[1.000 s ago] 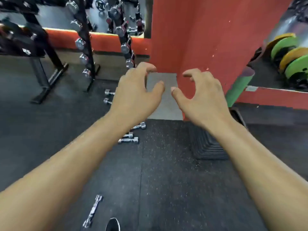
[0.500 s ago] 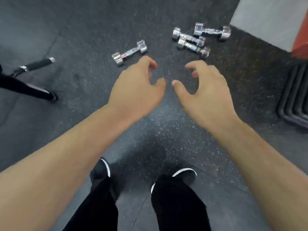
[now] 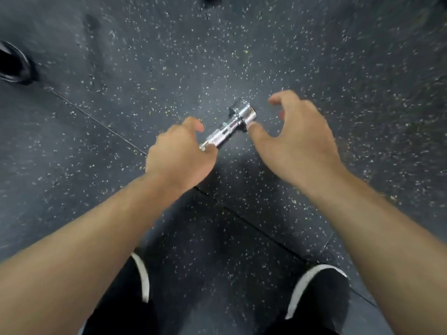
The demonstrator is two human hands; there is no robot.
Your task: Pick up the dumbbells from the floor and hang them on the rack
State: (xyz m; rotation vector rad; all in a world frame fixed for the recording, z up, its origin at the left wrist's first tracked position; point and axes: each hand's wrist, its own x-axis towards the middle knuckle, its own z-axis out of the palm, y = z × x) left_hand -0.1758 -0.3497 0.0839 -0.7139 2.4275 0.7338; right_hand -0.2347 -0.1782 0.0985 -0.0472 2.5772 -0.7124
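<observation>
One chrome dumbbell (image 3: 232, 128) lies slantwise on the dark speckled floor (image 3: 121, 68), its far head toward the right, its near end hidden under the left hand (image 3: 179, 151). That hand's fingers (image 3: 193, 123) curl over the near end, but whether they touch or grip it cannot be told; the right hand (image 3: 297, 141) is spread in a loose claw holding nothing, thumb tip just beside the far head. Black shoes (image 3: 319, 293) stand at the near edge.

Probably a gym, dark speckled rubber floor tiles (image 3: 242, 44) with seams, a chrome dumbbell (image 3: 232, 126) lying on them
</observation>
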